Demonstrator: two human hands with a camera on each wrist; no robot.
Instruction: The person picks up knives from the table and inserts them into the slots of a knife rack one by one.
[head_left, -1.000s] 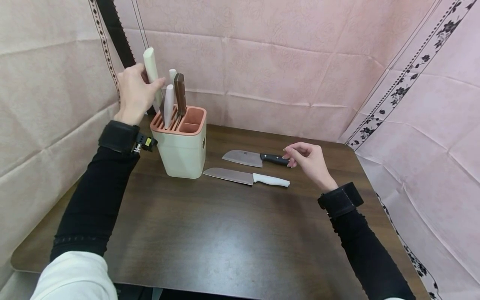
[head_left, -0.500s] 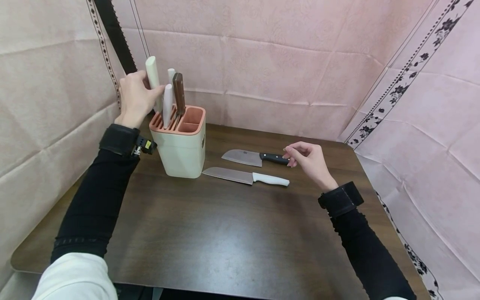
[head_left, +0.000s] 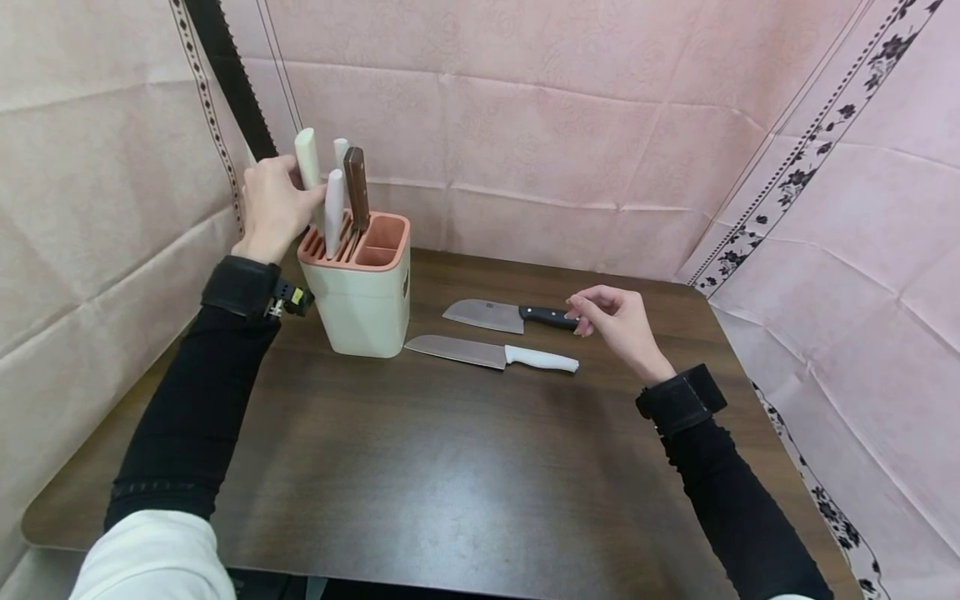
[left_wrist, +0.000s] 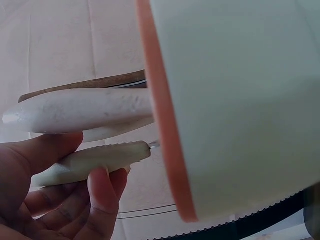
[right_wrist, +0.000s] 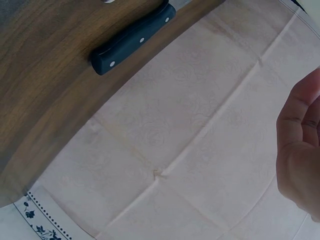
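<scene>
My left hand (head_left: 276, 200) grips the pale green handle (head_left: 307, 158) of a knife at the left of the knife block (head_left: 360, 312). In the left wrist view a sliver of its blade shows between handle (left_wrist: 95, 161) and orange rim (left_wrist: 167, 125); the rest of the blade is hidden inside. Beside it stand a white-handled knife (head_left: 334, 204), a brown-handled knife (head_left: 357, 187) and another pale handle (head_left: 341, 152). My right hand (head_left: 618, 325), fingers loosely curled and holding nothing, hovers by the black handle (right_wrist: 132, 41) of a knife, apart from it in the right wrist view.
On the brown table (head_left: 420, 467) lie a black-handled knife (head_left: 487, 314) and a white-handled knife (head_left: 461, 350), blades pointing left toward the block. Pink patterned cloth (head_left: 525, 150) hangs behind the table and at both sides.
My left hand has moved down and slightly right, lowering the green-handled knife deeper into the block. The right hand has stayed in place.
</scene>
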